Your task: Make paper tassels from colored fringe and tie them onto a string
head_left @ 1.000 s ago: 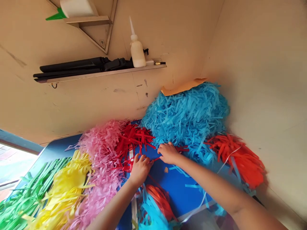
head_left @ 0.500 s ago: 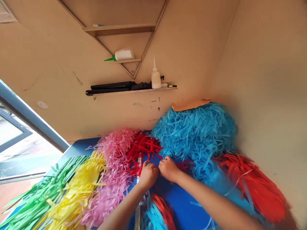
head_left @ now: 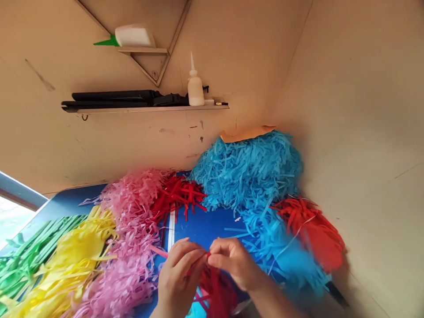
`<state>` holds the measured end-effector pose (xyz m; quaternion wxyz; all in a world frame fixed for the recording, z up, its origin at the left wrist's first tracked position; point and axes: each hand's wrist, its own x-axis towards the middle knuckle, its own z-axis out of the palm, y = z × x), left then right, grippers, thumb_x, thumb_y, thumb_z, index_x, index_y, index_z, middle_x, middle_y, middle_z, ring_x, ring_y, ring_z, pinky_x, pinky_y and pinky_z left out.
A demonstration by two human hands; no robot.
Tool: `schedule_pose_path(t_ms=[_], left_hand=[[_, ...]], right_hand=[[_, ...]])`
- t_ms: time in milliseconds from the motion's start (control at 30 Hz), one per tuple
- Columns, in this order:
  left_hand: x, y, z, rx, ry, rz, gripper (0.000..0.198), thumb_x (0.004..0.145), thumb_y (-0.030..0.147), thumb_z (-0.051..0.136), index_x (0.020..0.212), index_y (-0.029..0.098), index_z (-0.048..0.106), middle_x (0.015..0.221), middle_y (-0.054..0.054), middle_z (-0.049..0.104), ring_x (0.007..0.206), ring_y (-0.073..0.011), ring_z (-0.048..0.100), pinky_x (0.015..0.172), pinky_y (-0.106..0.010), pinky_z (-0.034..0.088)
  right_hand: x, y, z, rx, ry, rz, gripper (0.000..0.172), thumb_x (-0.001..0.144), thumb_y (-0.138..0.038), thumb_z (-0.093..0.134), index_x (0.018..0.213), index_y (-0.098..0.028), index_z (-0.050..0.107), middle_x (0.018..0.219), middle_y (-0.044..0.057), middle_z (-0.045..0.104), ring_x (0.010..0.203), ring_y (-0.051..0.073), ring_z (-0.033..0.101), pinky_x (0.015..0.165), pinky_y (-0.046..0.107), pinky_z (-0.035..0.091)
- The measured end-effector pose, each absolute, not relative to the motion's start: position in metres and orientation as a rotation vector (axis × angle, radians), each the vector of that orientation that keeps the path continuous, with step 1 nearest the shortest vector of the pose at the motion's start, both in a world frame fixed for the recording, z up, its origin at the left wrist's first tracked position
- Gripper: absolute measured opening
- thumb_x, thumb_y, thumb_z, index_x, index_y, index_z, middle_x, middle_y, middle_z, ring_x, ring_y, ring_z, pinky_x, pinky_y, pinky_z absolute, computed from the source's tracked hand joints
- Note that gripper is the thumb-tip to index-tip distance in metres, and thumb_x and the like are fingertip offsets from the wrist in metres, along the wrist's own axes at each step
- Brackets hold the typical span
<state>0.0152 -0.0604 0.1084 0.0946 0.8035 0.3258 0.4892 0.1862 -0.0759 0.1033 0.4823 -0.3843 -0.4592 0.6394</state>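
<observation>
Near pink strips [head_left: 129, 260] already laid out, holds red strips [head_left: 217, 289] clamped in the grip of left hand [head_left: 180, 271] and right hand [head_left: 236, 263], not yet set down.

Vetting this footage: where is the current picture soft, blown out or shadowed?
Head view: lower-right blue strips and orange-red bundle look smeared; the left-edge opening is washed out; shadow darkens the wall beside that bundle; left hand and right hand look clearer.
</observation>
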Motion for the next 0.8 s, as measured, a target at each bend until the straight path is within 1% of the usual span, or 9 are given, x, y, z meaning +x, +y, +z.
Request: schedule_pose_path(t_ms=[100, 233, 367, 467, 500, 567, 633, 700, 800], left_hand=[[0.020, -0.077, 0.101, 2.194, 1.023, 1.396, 0.012, 0.090, 0.024, 0.060, 0.090, 0.025, 0.071, 0.075, -0.003, 0.069, 0.071, -0.0173, 0.067, 0.081, -0.034, 0.059], [0.024, -0.085, 0.097, 2.061, 0.991, 1.371, 0.019, 0.090, 0.022, 0.059, 0.100, 0.029, 0.074, 0.077, -0.003, 0.070, 0.070, -0.0179, 0.067, 0.072, -0.031, 0.060], [0.023, -0.082, 0.096, 2.021, 0.935, 1.300, 0.021, 0.089, 0.023, 0.062, 0.103, 0.031, 0.074, 0.078, -0.002, 0.072, 0.072, -0.0175, 0.068, 0.074, -0.030, 0.060], [0.020, -0.078, 0.092, 1.978, 0.925, 1.269, 0.016, 0.087, 0.023, 0.065, 0.096, 0.030, 0.076, 0.077, -0.001, 0.073, 0.070, -0.0160, 0.068, 0.068, -0.025, 0.058], [0.018, -0.077, 0.090, 1.921, 0.960, 1.276, 0.013, 0.086, 0.024, 0.066, 0.092, 0.029, 0.076, 0.079, -0.002, 0.073, 0.071, -0.0161, 0.069, 0.067, -0.024, 0.057], [0.014, -0.076, 0.085, 1.668, 1.057, 1.293, 0.007, 0.084, 0.029, 0.069, 0.085, 0.026, 0.075, 0.081, -0.003, 0.072, 0.075, -0.0168, 0.068, 0.066, -0.023, 0.056], [0.010, -0.075, 0.082, 1.249, 1.061, 1.250, 0.015, 0.083, 0.039, 0.069, 0.082, 0.024, 0.070, 0.079, -0.002, 0.069, 0.071, -0.0163, 0.066, 0.063, -0.025, 0.055], [0.009, -0.074, 0.081, 0.855, 0.946, 1.101, 0.023, 0.083, 0.045, 0.068, 0.081, 0.022, 0.063, 0.070, 0.001, 0.062, 0.057, -0.0113, 0.057, 0.059, -0.025, 0.053], [0.016, -0.074, 0.082, 0.601, 0.812, 0.905, 0.031, 0.081, 0.047, 0.070, 0.076, 0.020, 0.057, 0.061, 0.007, 0.048, 0.043, -0.0035, 0.034, 0.046, -0.019, 0.042]], right_hand=[[0.176, -0.094, 0.087, -0.929, -0.976, 1.499, 0.036, 0.076, -0.050, 0.077, 0.071, -0.018, 0.062, 0.057, -0.003, 0.058, 0.048, 0.010, 0.053, 0.047, 0.021, 0.038], [0.170, -0.099, 0.076, -0.874, -0.763, 1.537, 0.037, 0.070, -0.046, 0.084, 0.083, -0.019, 0.062, 0.060, -0.005, 0.059, 0.043, 0.009, 0.054, 0.043, 0.019, 0.036], [0.165, -0.101, 0.073, -0.785, -0.718, 1.531, 0.032, 0.070, -0.041, 0.085, 0.074, -0.019, 0.063, 0.060, -0.004, 0.061, 0.045, 0.009, 0.053, 0.044, 0.019, 0.038], [0.170, -0.095, 0.071, -0.830, -0.838, 1.481, 0.031, 0.073, -0.045, 0.081, 0.073, -0.019, 0.064, 0.060, -0.003, 0.061, 0.045, 0.009, 0.052, 0.045, 0.021, 0.039], [0.177, -0.088, 0.070, -0.912, -0.950, 1.432, 0.029, 0.077, -0.046, 0.077, 0.075, -0.019, 0.065, 0.062, -0.002, 0.063, 0.047, 0.011, 0.054, 0.047, 0.021, 0.041], [0.200, -0.064, 0.068, -1.266, -1.260, 1.202, 0.024, 0.088, -0.042, 0.064, 0.084, -0.019, 0.068, 0.071, 0.001, 0.068, 0.056, 0.013, 0.060, 0.053, 0.023, 0.046], [0.233, -0.031, 0.063, -1.821, -1.529, 0.762, 0.024, 0.098, -0.029, 0.046, 0.094, -0.020, 0.068, 0.081, 0.003, 0.071, 0.068, 0.015, 0.065, 0.062, 0.023, 0.049], [0.264, 0.002, 0.054, -2.003, -1.585, 0.626, 0.023, 0.094, -0.017, 0.048, 0.087, -0.016, 0.069, 0.085, 0.008, 0.072, 0.080, 0.020, 0.067, 0.072, 0.027, 0.048], [0.288, 0.033, 0.037, -2.126, -1.679, 0.544, 0.020, 0.090, -0.010, 0.053, 0.082, -0.016, 0.070, 0.087, 0.011, 0.072, 0.085, 0.022, 0.067, 0.076, 0.029, 0.046]])
